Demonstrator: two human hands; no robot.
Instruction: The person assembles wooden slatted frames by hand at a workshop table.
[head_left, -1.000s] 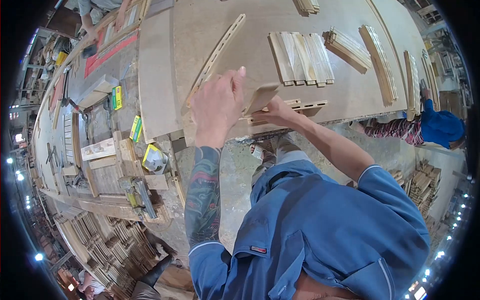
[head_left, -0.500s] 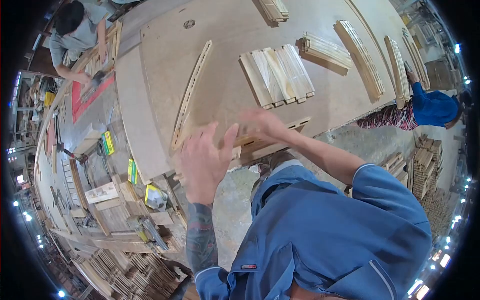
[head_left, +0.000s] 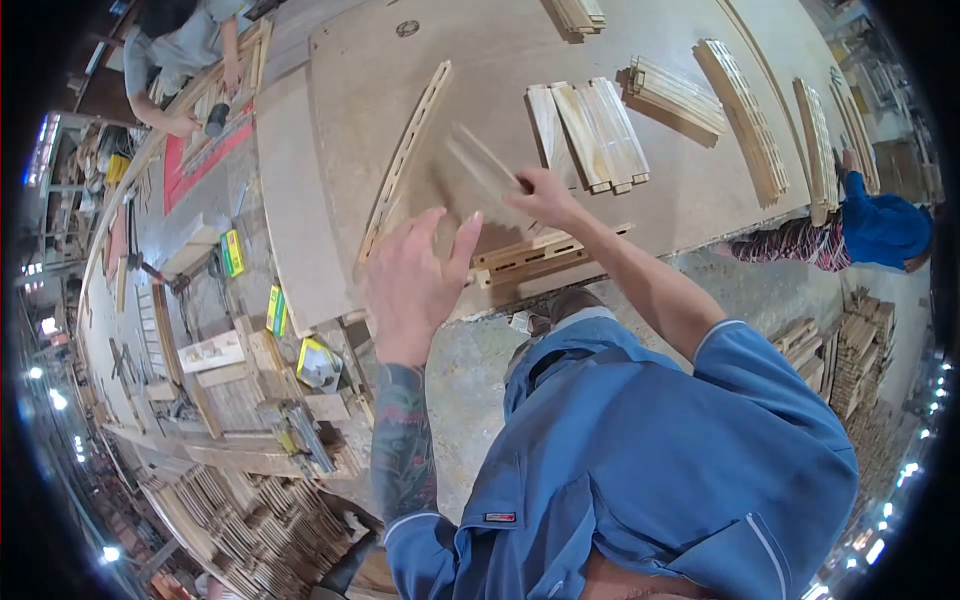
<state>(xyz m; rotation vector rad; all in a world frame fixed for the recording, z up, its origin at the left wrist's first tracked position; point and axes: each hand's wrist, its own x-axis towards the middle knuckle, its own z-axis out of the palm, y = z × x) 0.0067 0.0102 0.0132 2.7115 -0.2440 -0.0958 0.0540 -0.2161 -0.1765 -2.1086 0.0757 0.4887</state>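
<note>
My right hand (head_left: 546,198) is closed around one end of a short wooden slat (head_left: 484,162), which is blurred by motion and tilted above the table (head_left: 320,180). Beside it lies a row of pale wooden slats (head_left: 600,135), with one slat angled away from its neighbour. My left hand (head_left: 415,285) is raised near the table's front edge, thumb and fingers apart, with nothing visible in it. A long slotted rail (head_left: 408,155) rests just beyond my left hand. More slotted rails (head_left: 535,258) lie along the front edge, below my right hand.
Bundled slats (head_left: 678,97) and stacked slotted rails (head_left: 745,125) lie farther right. One person (head_left: 185,55) works at the upper left with a dark-headed tool (head_left: 217,120); another person in blue (head_left: 885,222) stands at the right. Yellow-green boxes (head_left: 232,253) sit on the left bench.
My right hand has moved up from the front rails and now holds a slat. The slat row shows a gap and looks narrower. My left hand stays nearly in place.
</note>
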